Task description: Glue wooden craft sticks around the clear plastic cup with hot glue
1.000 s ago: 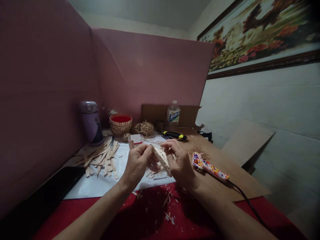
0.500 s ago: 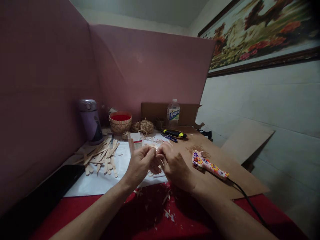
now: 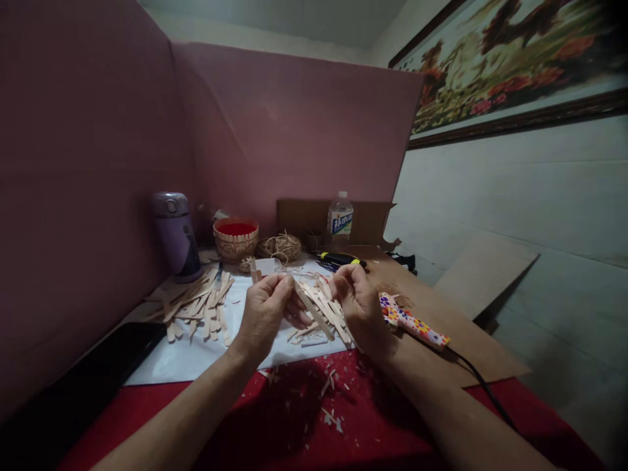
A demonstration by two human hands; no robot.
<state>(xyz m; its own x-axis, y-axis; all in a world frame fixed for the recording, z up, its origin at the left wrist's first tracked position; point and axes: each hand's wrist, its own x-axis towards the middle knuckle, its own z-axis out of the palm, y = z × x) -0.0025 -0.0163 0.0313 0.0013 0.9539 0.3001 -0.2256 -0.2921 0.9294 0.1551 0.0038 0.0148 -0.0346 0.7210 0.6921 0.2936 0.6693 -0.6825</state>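
Both my hands hold a flat piece made of glued wooden craft sticks (image 3: 321, 311) above the white sheet (image 3: 196, 353). My left hand (image 3: 267, 314) pinches its left end with closed fingers. My right hand (image 3: 360, 304) grips its right side, fingers curled. The sticks slant down toward the right between my hands. A loose pile of wooden sticks (image 3: 199, 304) lies to the left of my left hand. A flower-patterned glue gun (image 3: 412, 324) rests just right of my right hand on brown cardboard (image 3: 456, 340).
A purple flask (image 3: 171, 232), a woven basket with red inside (image 3: 236, 239), a twine ball (image 3: 280, 248), a water bottle (image 3: 339, 222) and a yellow-black cutter (image 3: 341, 260) stand at the back. A black phone (image 3: 98, 373) lies left. Wood shavings litter the red cloth (image 3: 314, 412).
My hands, pressed close together half a second ago, have moved apart. The stick piece now shows spread out between them, tilted toward the right.
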